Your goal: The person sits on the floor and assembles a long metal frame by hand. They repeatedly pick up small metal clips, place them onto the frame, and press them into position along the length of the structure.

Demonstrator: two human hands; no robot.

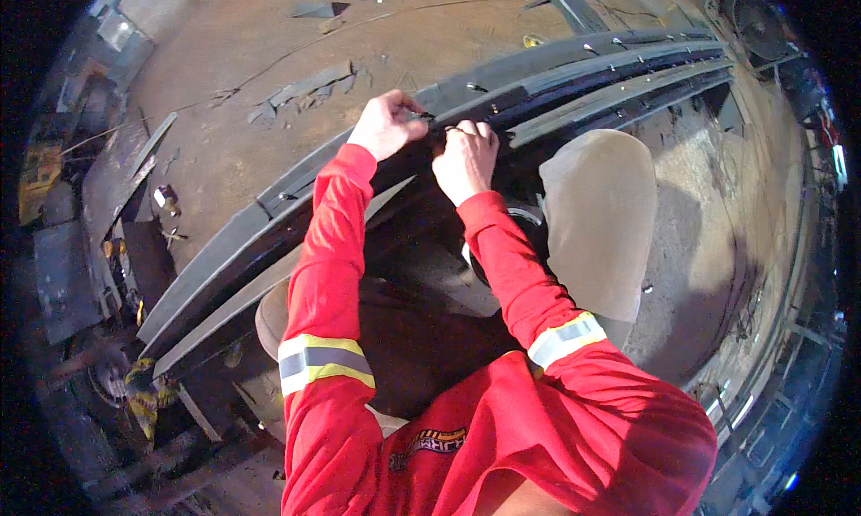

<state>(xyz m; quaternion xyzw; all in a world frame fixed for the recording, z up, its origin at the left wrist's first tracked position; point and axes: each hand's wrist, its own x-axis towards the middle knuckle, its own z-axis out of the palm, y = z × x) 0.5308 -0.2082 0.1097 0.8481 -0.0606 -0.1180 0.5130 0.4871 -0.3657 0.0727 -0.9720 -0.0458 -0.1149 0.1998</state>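
Observation:
Long dark metal rails (619, 63) with bolts standing along them run across in front of me, from the lower left to the upper right. Over their middle, my left hand (387, 127) has its fingers pinched together around something small and dark at the fingertips, too little to name. Just to its right and slightly nearer, my right hand (466, 160) is curled down against the rails, and whatever its fingers grip is hidden. One loose bolt or stud (476, 86) lies on the far rail beyond my right hand.
My bent knee (599, 211) rises right of my right forearm. Broken flat pieces (309, 87) lie on the brown ground (269, 41) beyond the rails. At the left are a small jar-like container (166, 199) and a yellow-and-black bundle (146, 399). A round dark part (758, 23) stands at the far right.

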